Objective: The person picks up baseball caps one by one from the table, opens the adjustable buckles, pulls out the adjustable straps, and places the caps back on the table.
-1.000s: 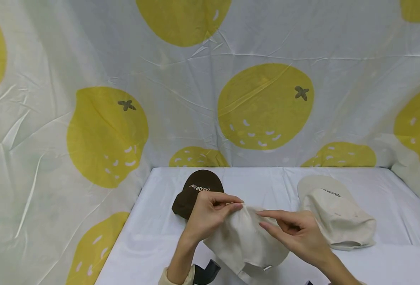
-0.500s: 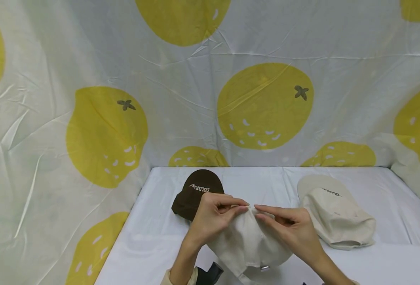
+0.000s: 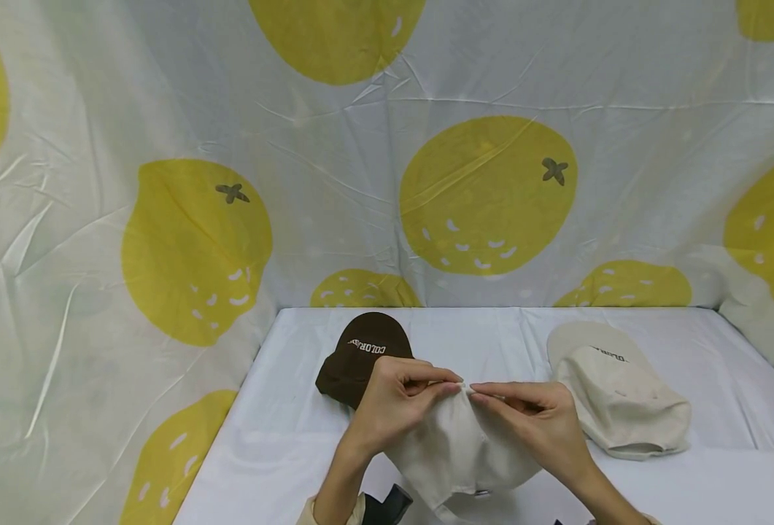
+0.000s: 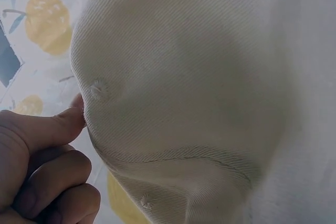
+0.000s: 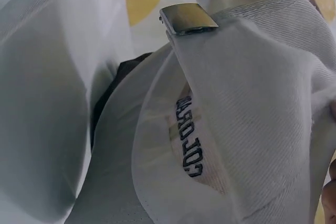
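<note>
A cream baseball cap [image 3: 455, 452] hangs between my hands, its back strap low and toward me. My left hand [image 3: 393, 401] pinches the top of its crown between thumb and index finger. Close beside it, my right hand [image 3: 547, 419] pinches the same upper part. In the left wrist view, the left hand [image 4: 47, 156] grips the edge of the twill cloth, near a stitched eyelet [image 4: 98, 89]. The right wrist view shows a metal buckle [image 5: 189, 18] on the strap and dark COLORADO lettering [image 5: 188, 137] behind the cloth.
A dark brown cap [image 3: 367, 357] with white lettering sits behind my left hand, partly hidden by it. Another cream cap [image 3: 619, 394] lies to the right, behind my right hand. White cloth covers the table [image 3: 255, 452]; a lemon-print curtain [image 3: 334, 189] rises behind.
My right hand, apart from the cap with finger and thumb spread, has moved left and pinched its top. My left hand has shifted slightly right with the cap.
</note>
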Demonstrator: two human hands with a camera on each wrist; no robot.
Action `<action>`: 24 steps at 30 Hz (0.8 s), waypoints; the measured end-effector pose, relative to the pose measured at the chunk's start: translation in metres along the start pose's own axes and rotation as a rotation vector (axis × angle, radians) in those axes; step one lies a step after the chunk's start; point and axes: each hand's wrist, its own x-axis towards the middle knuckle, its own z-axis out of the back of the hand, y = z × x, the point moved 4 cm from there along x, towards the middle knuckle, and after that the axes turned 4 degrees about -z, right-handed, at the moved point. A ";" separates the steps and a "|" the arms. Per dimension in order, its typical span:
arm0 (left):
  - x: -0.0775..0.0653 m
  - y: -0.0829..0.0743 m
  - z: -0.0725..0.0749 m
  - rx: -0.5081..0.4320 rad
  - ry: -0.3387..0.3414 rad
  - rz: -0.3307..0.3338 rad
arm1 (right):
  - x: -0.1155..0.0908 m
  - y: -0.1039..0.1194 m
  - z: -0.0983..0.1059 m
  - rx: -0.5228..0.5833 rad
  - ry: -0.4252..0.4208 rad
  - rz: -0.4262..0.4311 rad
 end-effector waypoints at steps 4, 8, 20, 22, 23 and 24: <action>0.000 0.000 -0.001 -0.015 0.013 -0.003 | 0.000 0.000 0.001 -0.026 -0.027 0.071; 0.000 0.000 0.000 -0.075 0.033 0.073 | -0.001 0.000 0.003 -0.054 -0.055 0.112; -0.005 0.011 0.008 -0.110 0.000 0.257 | 0.000 0.003 0.007 -0.029 -0.085 0.105; -0.005 0.013 0.009 -0.113 -0.003 0.270 | 0.001 0.003 0.008 -0.021 -0.091 0.108; -0.004 0.013 0.010 -0.120 -0.002 0.273 | 0.001 0.003 0.009 -0.013 -0.094 0.111; -0.004 0.014 0.011 -0.125 0.001 0.276 | 0.001 0.004 0.009 -0.006 -0.095 0.113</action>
